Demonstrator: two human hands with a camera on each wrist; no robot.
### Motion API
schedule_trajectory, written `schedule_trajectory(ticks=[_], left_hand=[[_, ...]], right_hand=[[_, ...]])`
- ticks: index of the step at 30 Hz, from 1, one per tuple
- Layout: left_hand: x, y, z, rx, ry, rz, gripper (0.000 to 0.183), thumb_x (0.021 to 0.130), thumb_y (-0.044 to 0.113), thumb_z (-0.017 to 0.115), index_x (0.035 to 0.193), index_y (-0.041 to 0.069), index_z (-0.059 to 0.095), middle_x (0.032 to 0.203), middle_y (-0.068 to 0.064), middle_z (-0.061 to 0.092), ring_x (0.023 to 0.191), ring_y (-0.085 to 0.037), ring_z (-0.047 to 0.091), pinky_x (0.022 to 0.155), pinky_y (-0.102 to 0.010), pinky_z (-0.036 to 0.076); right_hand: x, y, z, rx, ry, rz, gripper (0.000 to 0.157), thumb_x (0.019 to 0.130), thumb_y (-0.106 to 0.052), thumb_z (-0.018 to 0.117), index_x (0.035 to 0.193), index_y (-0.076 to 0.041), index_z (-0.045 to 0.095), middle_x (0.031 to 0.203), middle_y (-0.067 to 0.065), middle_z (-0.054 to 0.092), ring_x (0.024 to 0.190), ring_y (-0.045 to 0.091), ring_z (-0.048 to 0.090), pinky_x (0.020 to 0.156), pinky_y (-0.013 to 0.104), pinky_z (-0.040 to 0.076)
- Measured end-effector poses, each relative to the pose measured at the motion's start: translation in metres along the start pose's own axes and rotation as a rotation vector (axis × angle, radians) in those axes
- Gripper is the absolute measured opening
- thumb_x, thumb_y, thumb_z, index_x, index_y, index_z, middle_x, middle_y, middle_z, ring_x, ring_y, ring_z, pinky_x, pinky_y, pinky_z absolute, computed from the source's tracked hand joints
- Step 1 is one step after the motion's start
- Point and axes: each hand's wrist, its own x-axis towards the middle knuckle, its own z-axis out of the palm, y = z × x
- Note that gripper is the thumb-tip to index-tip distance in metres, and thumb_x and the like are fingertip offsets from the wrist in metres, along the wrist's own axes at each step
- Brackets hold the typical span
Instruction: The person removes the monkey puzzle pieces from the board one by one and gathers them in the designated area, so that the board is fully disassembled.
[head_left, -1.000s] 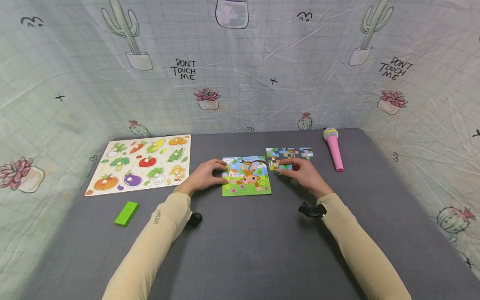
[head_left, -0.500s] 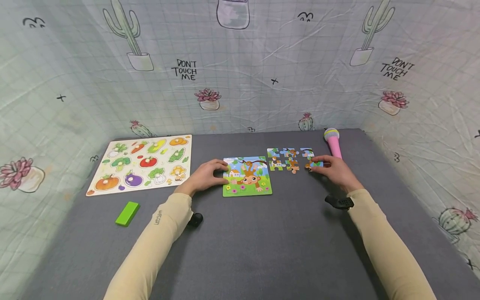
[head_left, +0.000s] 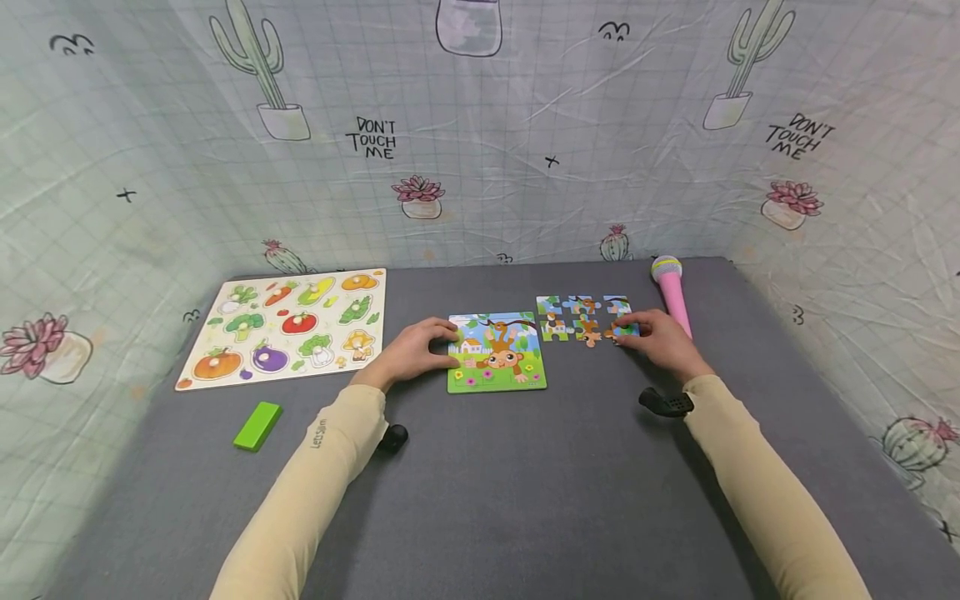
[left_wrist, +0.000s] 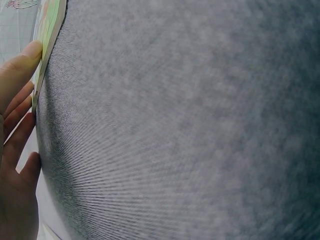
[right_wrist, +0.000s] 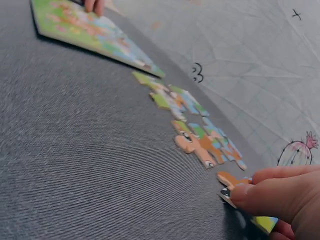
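Note:
A square monkey puzzle board (head_left: 498, 354) lies at the middle of the table. My left hand (head_left: 411, 353) holds its left edge; in the left wrist view the thumb (left_wrist: 31, 52) lies on the board and the fingers (left_wrist: 21, 131) reach along its edge. My right hand (head_left: 670, 343) pinches a puzzle piece (right_wrist: 233, 178) at the right end of the lower row of loose pieces. Part of that piece is hidden by the thumb and fingers. Several other puzzle pieces (head_left: 587, 331) lie in two rows, with small gaps, just right of the board.
A pink toy microphone (head_left: 672, 293) lies behind the right hand. At the left are a vegetable peg puzzle (head_left: 258, 367) and a green block (head_left: 257, 426). A printed cloth (head_left: 480, 208) stands along the back and sides of the grey table (head_left: 510, 483).
My right hand has moved right, from the left of the loose pieces to their right end, then slightly back left with the puzzle piece. The left hand stays on the board.

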Motion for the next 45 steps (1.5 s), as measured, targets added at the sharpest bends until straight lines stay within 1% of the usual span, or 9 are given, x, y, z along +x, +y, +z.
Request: schedule_trajectory(ticks=[2,5,12,22,27,30,34,39,45], left_hand=[[0.0,0.0,0.0,0.0,-0.001,-0.002,0.047,0.085,0.029,0.077,0.124,0.005,0.066,0.139,-0.01,0.053,0.133,-0.03,0.044,0.112,-0.045,0.035],[0.0,0.0,0.0,0.0,-0.001,-0.002,0.047,0.085,0.029,0.077,0.124,0.005,0.066,0.139,-0.01,0.053,0.133,-0.029,0.044,0.112,-0.045,0.035],[0.0,0.0,0.0,0.002,0.0,-0.004,0.047,0.085,0.03,0.077,0.124,0.005,0.067,0.139,-0.009,0.053,0.133,-0.029,0.044,0.112,-0.044,0.034],[0.0,0.0,0.0,-0.003,0.002,0.003,0.047,0.086,0.03,0.077,0.124,0.005,0.066,0.139,-0.01,0.052,0.134,-0.029,0.044,0.112,-0.045,0.034],[0.0,0.0,-0.001,-0.008,-0.009,-0.003,0.048,0.086,0.03,0.076,0.125,0.005,0.066,0.14,-0.01,0.052,0.135,-0.029,0.043,0.112,-0.046,0.034],[0.0,0.001,-0.002,-0.007,-0.011,-0.002,0.048,0.086,0.03,0.077,0.125,0.005,0.066,0.14,-0.01,0.052,0.134,-0.03,0.043,0.112,-0.046,0.034],[0.0,0.0,-0.002,-0.001,-0.012,-0.002,0.048,0.085,0.029,0.077,0.125,0.005,0.066,0.14,-0.009,0.052,0.134,-0.029,0.043,0.113,-0.045,0.034],[0.0,-0.002,-0.001,0.002,-0.015,-0.002,0.047,0.086,0.03,0.077,0.125,0.006,0.066,0.14,-0.009,0.052,0.134,-0.029,0.043,0.113,-0.045,0.034],[0.0,-0.002,-0.002,0.005,-0.014,0.001,0.046,0.086,0.03,0.077,0.124,0.006,0.066,0.138,-0.008,0.053,0.133,-0.028,0.044,0.112,-0.044,0.034]], right_hand=[[0.001,0.001,0.001,-0.03,0.016,-0.041,0.029,0.087,-0.007,0.073,0.113,0.003,0.07,0.115,0.024,0.063,0.106,0.037,0.056,0.09,0.052,0.047],[0.0,0.002,0.002,-0.043,0.018,-0.058,0.029,0.086,-0.006,0.073,0.114,0.005,0.069,0.115,0.025,0.063,0.107,0.039,0.055,0.092,0.055,0.046],[-0.003,0.0,0.001,-0.066,-0.018,-0.007,0.041,0.089,-0.012,0.073,0.123,0.008,0.063,0.124,0.028,0.057,0.115,0.04,0.051,0.096,0.056,0.043],[-0.002,0.002,0.001,-0.057,-0.012,0.045,0.04,0.09,-0.013,0.071,0.124,0.006,0.062,0.125,0.027,0.054,0.111,0.038,0.049,0.094,0.055,0.042],[0.0,-0.003,0.0,-0.063,-0.012,0.03,0.04,0.09,-0.012,0.071,0.124,0.007,0.062,0.124,0.027,0.055,0.109,0.039,0.051,0.093,0.055,0.043],[0.002,-0.018,0.001,-0.071,-0.012,-0.008,0.04,0.09,-0.012,0.071,0.124,0.007,0.062,0.123,0.027,0.056,0.11,0.041,0.053,0.094,0.055,0.045],[0.004,-0.049,0.013,-0.037,-0.057,-0.046,0.038,0.093,-0.015,0.067,0.126,0.004,0.061,0.125,0.025,0.057,0.112,0.04,0.057,0.093,0.052,0.049],[0.004,-0.094,0.04,0.07,-0.167,-0.064,0.04,0.097,-0.02,0.063,0.131,-0.001,0.059,0.13,0.019,0.059,0.113,0.036,0.061,0.088,0.047,0.053],[0.001,-0.135,0.081,0.209,-0.313,-0.111,0.04,0.098,-0.02,0.062,0.133,-0.001,0.057,0.131,0.017,0.058,0.116,0.033,0.061,0.09,0.04,0.054]])
